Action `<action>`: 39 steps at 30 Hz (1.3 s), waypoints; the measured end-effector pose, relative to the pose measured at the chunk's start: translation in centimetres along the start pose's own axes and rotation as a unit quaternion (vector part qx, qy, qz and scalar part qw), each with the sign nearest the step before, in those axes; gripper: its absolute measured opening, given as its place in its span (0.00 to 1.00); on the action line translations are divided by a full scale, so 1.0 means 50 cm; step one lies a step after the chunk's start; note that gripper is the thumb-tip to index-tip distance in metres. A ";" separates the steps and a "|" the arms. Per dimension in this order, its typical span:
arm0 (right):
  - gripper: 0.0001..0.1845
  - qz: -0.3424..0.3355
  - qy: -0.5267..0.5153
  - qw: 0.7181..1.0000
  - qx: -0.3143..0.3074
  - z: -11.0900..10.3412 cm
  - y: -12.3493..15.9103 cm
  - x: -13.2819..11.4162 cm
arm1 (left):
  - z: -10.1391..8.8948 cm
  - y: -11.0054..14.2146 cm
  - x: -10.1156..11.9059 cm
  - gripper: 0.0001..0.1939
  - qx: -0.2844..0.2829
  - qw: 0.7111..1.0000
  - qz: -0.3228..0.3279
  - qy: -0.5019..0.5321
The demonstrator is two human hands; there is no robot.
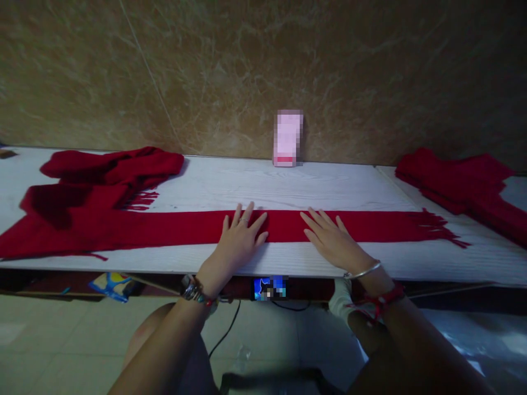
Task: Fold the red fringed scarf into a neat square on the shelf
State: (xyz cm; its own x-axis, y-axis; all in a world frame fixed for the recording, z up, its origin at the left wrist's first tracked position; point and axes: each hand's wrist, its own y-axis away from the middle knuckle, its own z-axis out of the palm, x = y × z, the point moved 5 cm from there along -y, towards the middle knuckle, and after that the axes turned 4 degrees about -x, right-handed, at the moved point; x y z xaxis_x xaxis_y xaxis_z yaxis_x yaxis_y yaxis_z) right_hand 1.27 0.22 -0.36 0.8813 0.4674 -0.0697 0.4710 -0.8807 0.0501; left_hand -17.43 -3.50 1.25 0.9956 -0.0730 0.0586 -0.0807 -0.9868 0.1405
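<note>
A long red scarf (181,229) lies flat along the white wood-grain table (329,186), its fringed end towards the right. Near its middle, my left hand (242,236) rests on it, fingers spread, a ring on one finger. My right hand (333,238) lies flat on the same strip a little further right, fingers stretched out. Neither hand grips anything. At the left, the strip runs into a loose heap of red cloth (111,167) with some fringe showing; I cannot tell whether it is all one piece.
More folded red fabric (457,181) lies at the right end. A blurred pink box-like object (288,137) stands against the brown marbled wall (230,71). Below the table edge are a lit phone screen (269,288), a blue-and-yellow packet (113,286) and a dark cable (226,332).
</note>
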 end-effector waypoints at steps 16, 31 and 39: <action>0.27 -0.038 -0.036 0.999 -0.002 -0.019 -0.004 -0.052 | 0.007 -0.033 0.070 0.26 -0.009 0.998 0.068 -0.003; 0.28 0.180 0.004 0.983 0.021 -0.006 0.065 0.237 | 0.009 -0.044 0.055 0.34 -0.084 0.996 -0.028 0.020; 0.27 0.156 -0.001 0.983 0.095 -0.026 0.049 0.187 | 0.009 -0.051 0.089 0.33 -0.015 1.000 -0.007 0.010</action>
State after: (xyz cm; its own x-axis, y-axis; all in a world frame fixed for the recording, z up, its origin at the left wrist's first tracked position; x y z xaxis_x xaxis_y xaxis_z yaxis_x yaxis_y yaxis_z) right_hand 10.70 2.51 0.40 0.9818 0.1713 -0.0817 0.1611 -0.9798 -0.1185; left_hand -12.77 -1.36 0.69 0.9954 -0.0568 0.0772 -0.0693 -0.9828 0.1710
